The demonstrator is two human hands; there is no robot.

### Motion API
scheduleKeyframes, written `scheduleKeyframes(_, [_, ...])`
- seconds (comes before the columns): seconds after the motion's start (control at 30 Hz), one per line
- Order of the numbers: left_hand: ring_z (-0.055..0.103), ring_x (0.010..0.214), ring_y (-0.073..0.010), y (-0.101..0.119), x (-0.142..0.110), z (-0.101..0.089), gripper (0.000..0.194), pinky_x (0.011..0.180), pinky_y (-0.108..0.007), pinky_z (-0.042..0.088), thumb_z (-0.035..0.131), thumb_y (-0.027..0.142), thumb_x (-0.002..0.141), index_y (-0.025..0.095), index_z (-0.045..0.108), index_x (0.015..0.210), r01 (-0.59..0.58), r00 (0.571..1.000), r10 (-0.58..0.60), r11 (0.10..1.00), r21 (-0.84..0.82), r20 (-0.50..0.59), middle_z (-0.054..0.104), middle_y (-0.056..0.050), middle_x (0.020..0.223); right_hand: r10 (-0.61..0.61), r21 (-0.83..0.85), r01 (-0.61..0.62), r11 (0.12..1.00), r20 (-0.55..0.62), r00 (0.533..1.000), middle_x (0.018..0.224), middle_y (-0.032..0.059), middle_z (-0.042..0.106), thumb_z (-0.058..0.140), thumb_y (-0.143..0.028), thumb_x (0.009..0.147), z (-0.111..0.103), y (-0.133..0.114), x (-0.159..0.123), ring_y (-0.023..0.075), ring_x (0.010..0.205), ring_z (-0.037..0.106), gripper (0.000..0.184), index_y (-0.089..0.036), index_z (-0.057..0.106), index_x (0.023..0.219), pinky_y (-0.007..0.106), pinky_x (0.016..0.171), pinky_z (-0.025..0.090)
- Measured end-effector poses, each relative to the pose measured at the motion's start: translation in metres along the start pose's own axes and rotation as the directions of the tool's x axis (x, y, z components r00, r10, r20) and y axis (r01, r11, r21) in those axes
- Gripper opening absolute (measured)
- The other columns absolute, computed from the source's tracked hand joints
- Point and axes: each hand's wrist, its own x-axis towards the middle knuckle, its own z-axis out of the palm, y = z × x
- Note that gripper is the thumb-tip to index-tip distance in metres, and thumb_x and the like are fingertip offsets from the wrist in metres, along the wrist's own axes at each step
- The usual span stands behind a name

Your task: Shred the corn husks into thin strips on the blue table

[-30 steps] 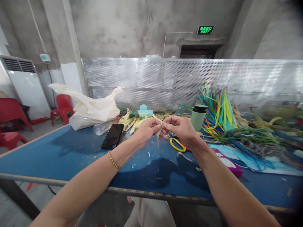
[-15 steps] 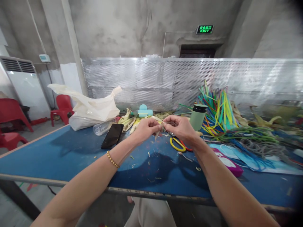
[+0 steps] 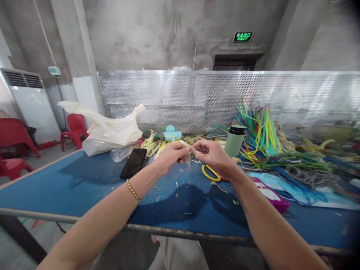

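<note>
Over the middle of the blue table, my left hand (image 3: 174,154) and my right hand (image 3: 210,153) meet fingertip to fingertip. Both pinch a small pale, dry strip (image 3: 189,160) that looks like corn husk; one end dangles below the fingers. Its exact shape is partly hidden by my fingers. Just below my right hand lie scissors with yellow and red handles (image 3: 210,173), their blades mostly covered from view. Scraps of pale fibre (image 3: 177,195) are scattered on the table below my hands.
A black phone (image 3: 133,163), a clear plastic bottle (image 3: 123,151) and a white plastic bag (image 3: 112,131) lie left. On the right stand a green bottle (image 3: 235,141) and colourful pipe cleaners (image 3: 264,131), near a purple packet (image 3: 271,197). A perforated metal screen (image 3: 168,90) rises behind.
My fingers have shifted slightly around the strip, and its loose end now hangs a little differently. Both hands stay in nearly the same place.
</note>
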Motion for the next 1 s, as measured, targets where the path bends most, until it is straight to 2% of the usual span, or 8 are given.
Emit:
scheduleKeyframes(0.07, [0.039, 0.046, -0.006, 0.0001, 0.0, -0.0015, 0.032, 0.05, -0.024, 0.026, 0.067, 0.036, 0.079, 0.013, 0.055, 0.062, 0.003, 1.0, -0.003, 0.998, 0.059, 0.005, 0.047, 0.002, 0.05, -0.011, -0.013, 0.011, 1.0, 0.002, 1.0, 0.073, 0.0029, 0.067, 0.062, -0.022, 0.073, 0.0019, 0.0006, -0.0005, 0.0142, 0.066, 0.06, 0.013, -0.015, 0.067, 0.083, 0.026, 0.062, 0.047])
scheduleKeyframes(0.17, [0.038, 0.045, -0.006, 0.002, -0.0006, -0.0018, 0.034, 0.049, -0.025, 0.026, 0.068, 0.035, 0.078, 0.013, 0.055, 0.055, 0.02, 1.0, -0.022, 0.995, 0.097, 0.016, 0.047, 0.001, 0.047, 0.011, -0.022, -0.012, 1.0, -0.006, 1.0, 0.074, 0.0036, 0.068, 0.063, -0.02, 0.071, 0.0018, -0.0002, -0.0009, 0.0152, 0.067, 0.061, 0.016, -0.014, 0.068, 0.085, 0.027, 0.062, 0.047])
scheduleKeyframes(0.33, [0.038, 0.044, -0.0058, 0.0025, -0.0004, -0.0005, 0.029, 0.049, -0.025, 0.028, 0.067, 0.028, 0.077, 0.013, 0.054, 0.055, 0.033, 0.999, -0.033, 0.999, -0.009, 0.0, 0.047, 0.002, 0.049, 0.076, 0.049, -0.076, 0.996, 0.014, 0.997, 0.075, 0.0043, 0.069, 0.063, -0.019, 0.07, -0.0031, -0.0068, -0.0011, 0.0151, 0.067, 0.06, 0.019, -0.015, 0.07, 0.086, 0.027, 0.06, 0.047])
scheduleKeyframes(0.47, [0.037, 0.043, -0.0053, -0.0007, 0.0008, 0.0001, 0.028, 0.048, -0.024, 0.026, 0.067, 0.029, 0.077, 0.013, 0.055, 0.058, 0.036, 0.999, -0.036, 0.999, -0.034, -0.011, 0.046, 0.002, 0.05, 0.095, 0.081, -0.095, 0.992, 0.008, 0.995, 0.065, 0.0022, 0.063, 0.065, -0.03, 0.075, -0.002, -0.0087, -0.0016, 0.0126, 0.058, 0.055, 0.018, -0.015, 0.07, 0.084, 0.026, 0.054, 0.043])
scheduleKeyframes(0.6, [0.035, 0.043, -0.005, -0.0014, 0.0002, 0.0005, 0.029, 0.047, -0.024, 0.024, 0.067, 0.031, 0.079, 0.013, 0.056, 0.059, 0.037, 0.999, -0.036, 0.999, -0.024, 0.012, 0.044, 0.003, 0.048, 0.095, 0.09, -0.095, 0.991, 0.003, 0.995, 0.06, 0.0001, 0.059, 0.069, -0.037, 0.074, -0.0003, -0.0061, -0.0012, 0.0115, 0.055, 0.052, 0.023, -0.014, 0.067, 0.08, 0.026, 0.052, 0.041])
scheduleKeyframes(0.77, [0.03, 0.045, -0.0039, 0.0032, -0.0013, 0.0003, 0.027, 0.046, -0.023, 0.021, 0.07, 0.029, 0.076, 0.011, 0.058, 0.06, 0.097, 0.991, -0.09, 0.993, -0.069, 0.097, 0.04, 0.004, 0.05, 0.101, 0.047, -0.101, 0.994, 0.016, 0.995, 0.059, -0.0001, 0.06, 0.068, -0.032, 0.073, -0.0017, -0.0038, -0.0001, 0.0115, 0.055, 0.053, 0.018, -0.015, 0.067, 0.078, 0.025, 0.052, 0.041])
scheduleKeyframes(0.9, [0.03, 0.045, -0.0029, 0.0029, -0.0001, 0.0029, 0.025, 0.046, -0.023, 0.018, 0.073, 0.027, 0.073, 0.009, 0.059, 0.061, 0.086, 0.994, -0.076, 0.986, -0.143, 0.079, 0.04, 0.004, 0.051, 0.082, 0.011, -0.081, 0.997, -0.035, 0.996, 0.061, -0.0003, 0.061, 0.067, -0.028, 0.071, -0.0003, -0.0039, 0.0002, 0.0104, 0.053, 0.052, 0.013, -0.016, 0.066, 0.075, 0.024, 0.051, 0.04])
scheduleKeyframes(1.0, [0.032, 0.045, -0.0031, 0.0007, 0.0008, 0.0058, 0.023, 0.046, -0.023, 0.019, 0.075, 0.028, 0.071, 0.009, 0.063, 0.068, 0.05, 0.997, -0.035, 0.974, -0.221, 0.073, 0.046, 0.003, 0.054, 0.076, 0.027, -0.074, 0.997, -0.076, 0.994, 0.057, -0.0013, 0.058, 0.065, -0.026, 0.071, 0.0011, -0.0076, -0.0002, 0.0096, 0.05, 0.05, 0.011, -0.016, 0.064, 0.074, 0.023, 0.047, 0.038])
